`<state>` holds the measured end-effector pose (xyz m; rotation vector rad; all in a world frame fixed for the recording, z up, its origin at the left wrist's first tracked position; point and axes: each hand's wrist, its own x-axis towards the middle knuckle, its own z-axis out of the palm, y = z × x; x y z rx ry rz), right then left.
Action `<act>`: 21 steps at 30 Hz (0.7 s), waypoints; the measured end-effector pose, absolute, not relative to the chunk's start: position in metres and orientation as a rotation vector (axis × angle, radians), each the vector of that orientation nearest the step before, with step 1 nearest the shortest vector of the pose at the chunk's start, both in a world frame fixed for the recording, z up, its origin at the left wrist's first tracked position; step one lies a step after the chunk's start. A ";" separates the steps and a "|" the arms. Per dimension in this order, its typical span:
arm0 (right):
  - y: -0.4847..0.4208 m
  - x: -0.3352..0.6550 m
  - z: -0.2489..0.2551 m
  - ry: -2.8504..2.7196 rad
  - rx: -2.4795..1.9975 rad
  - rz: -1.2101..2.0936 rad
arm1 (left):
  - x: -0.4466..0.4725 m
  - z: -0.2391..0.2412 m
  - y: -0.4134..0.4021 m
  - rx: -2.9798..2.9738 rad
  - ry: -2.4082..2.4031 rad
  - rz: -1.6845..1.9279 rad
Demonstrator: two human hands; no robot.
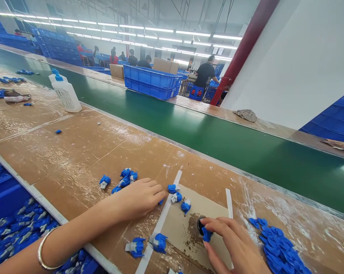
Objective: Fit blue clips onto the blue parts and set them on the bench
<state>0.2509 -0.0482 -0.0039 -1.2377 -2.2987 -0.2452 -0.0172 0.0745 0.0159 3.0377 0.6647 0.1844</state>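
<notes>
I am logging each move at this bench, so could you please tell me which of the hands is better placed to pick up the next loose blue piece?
Probably the left hand: its fingertips lie beside the loose blue pieces, while the right hand is busy pinching a blue part at the round socket.

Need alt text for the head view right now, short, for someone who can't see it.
A person's right hand presses a small blue plastic part at a round fixture on a cardboard-covered bench, while the left hand rests among loose blue parts. A green conveyor belt runs behind.
</notes>
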 end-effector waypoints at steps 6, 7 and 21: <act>-0.049 0.250 -0.003 -2.302 -1.255 -0.227 | -0.017 0.023 0.064 2.726 0.809 0.416; -0.050 0.250 -0.003 -2.294 -1.258 -0.209 | -0.016 0.025 0.059 2.553 0.831 0.481; -0.051 0.245 0.004 -2.188 -1.246 -0.029 | 0.018 0.008 0.019 1.289 0.916 0.670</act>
